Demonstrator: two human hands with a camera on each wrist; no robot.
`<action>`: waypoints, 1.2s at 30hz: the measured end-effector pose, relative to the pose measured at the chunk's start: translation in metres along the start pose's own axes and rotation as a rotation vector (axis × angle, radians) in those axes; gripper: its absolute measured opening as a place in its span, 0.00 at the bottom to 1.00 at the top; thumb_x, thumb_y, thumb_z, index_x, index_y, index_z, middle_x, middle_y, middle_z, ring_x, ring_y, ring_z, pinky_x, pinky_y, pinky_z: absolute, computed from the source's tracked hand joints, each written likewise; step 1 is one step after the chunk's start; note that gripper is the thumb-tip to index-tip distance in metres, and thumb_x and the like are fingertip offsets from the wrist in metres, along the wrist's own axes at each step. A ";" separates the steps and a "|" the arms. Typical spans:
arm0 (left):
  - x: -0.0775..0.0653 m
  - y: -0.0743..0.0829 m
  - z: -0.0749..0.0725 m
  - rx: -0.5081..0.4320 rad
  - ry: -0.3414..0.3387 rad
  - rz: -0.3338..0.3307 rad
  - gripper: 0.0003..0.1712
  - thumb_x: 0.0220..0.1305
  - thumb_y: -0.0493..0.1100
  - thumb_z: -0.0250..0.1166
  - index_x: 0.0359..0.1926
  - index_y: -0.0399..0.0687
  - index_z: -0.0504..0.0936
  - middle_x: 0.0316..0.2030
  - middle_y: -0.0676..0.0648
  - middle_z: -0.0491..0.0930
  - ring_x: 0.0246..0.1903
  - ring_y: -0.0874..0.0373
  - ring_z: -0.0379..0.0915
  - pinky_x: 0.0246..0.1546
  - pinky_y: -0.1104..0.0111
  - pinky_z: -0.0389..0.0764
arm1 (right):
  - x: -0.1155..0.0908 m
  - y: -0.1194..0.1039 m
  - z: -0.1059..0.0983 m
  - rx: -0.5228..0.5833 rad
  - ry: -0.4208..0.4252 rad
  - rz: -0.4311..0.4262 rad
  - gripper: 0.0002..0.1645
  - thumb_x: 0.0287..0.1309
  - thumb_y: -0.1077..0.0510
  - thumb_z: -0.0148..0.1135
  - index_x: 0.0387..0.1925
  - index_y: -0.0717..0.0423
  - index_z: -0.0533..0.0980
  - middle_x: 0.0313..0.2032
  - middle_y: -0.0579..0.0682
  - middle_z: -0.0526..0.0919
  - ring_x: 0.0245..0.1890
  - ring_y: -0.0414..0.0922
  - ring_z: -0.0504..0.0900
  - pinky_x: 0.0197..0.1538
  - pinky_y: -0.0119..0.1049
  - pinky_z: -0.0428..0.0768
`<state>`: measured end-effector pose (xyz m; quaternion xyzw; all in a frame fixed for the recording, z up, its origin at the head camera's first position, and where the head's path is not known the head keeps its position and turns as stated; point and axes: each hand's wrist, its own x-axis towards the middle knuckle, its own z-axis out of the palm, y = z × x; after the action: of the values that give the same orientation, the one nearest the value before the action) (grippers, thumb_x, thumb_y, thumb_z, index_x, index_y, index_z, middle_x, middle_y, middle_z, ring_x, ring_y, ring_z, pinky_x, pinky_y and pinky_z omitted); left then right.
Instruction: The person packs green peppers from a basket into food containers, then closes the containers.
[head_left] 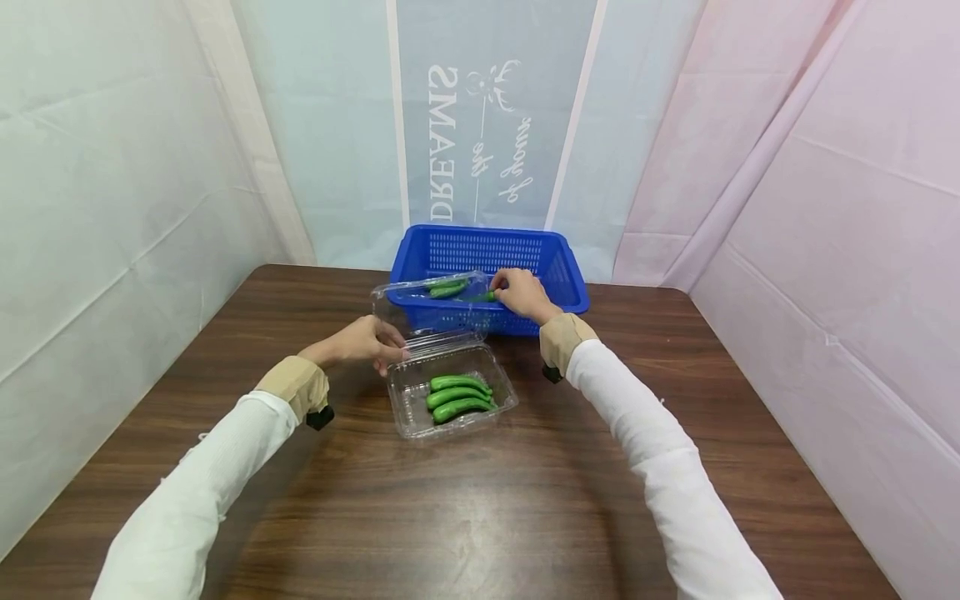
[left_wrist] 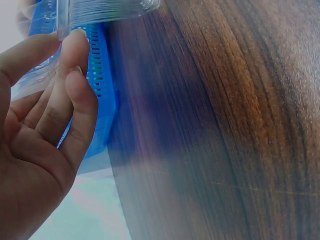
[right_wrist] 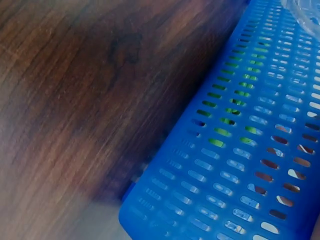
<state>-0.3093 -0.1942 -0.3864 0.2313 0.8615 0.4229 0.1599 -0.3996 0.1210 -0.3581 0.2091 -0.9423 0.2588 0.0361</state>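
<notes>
A clear plastic clamshell box (head_left: pixel 408 417) lies on the table with its lid (head_left: pixel 382 307) raised against the blue basket (head_left: pixel 577 296). Three long, curved green vegetables (head_left: pixel 460 394), cucumber-like, lie side by side in the box. At the hinge's left end, my left hand (head_left: pixel 362 343) pinches the plastic edge (left_wrist: pixel 64 20) between thumb and fingers. Over the basket's front rim, my right hand (head_left: pixel 522 295) pinches the end of another green vegetable (head_left: pixel 487 297). More green vegetables (head_left: pixel 447 289) sit in the basket, seen through the lid. The basket wall (right_wrist: pixel 200 165) hides the right fingers in the right wrist view.
The basket stands at the back edge of the dark wooden table (head_left: pixel 480 517). Behind it hangs a pale curtain (head_left: pixel 495 125) with white lettering. White fabric walls (head_left: pixel 112 208) close off both sides.
</notes>
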 end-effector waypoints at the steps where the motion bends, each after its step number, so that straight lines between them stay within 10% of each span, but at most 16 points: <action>1: 0.000 0.000 0.000 -0.002 0.004 -0.002 0.18 0.64 0.42 0.70 0.46 0.30 0.83 0.31 0.43 0.86 0.21 0.51 0.81 0.34 0.46 0.83 | 0.001 0.000 0.000 0.005 -0.014 0.006 0.11 0.70 0.60 0.55 0.47 0.57 0.82 0.44 0.55 0.84 0.44 0.51 0.80 0.48 0.48 0.78; 29: 0.003 0.001 0.002 -0.023 -0.023 0.005 0.17 0.63 0.43 0.70 0.45 0.32 0.84 0.31 0.44 0.85 0.21 0.51 0.81 0.33 0.47 0.83 | 0.009 -0.001 -0.005 -0.052 -0.264 0.067 0.23 0.72 0.56 0.46 0.60 0.62 0.77 0.60 0.59 0.77 0.63 0.56 0.72 0.62 0.50 0.73; 36: 0.003 -0.001 0.003 -0.005 -0.020 0.014 0.17 0.63 0.43 0.70 0.45 0.32 0.84 0.30 0.45 0.85 0.20 0.53 0.81 0.33 0.47 0.83 | 0.020 0.002 -0.009 -0.061 -0.420 0.089 0.19 0.70 0.58 0.42 0.43 0.65 0.77 0.41 0.59 0.77 0.38 0.49 0.71 0.42 0.40 0.71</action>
<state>-0.3109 -0.1913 -0.3888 0.2409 0.8573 0.4236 0.1660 -0.4187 0.1192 -0.3475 0.2157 -0.9448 0.1820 -0.1663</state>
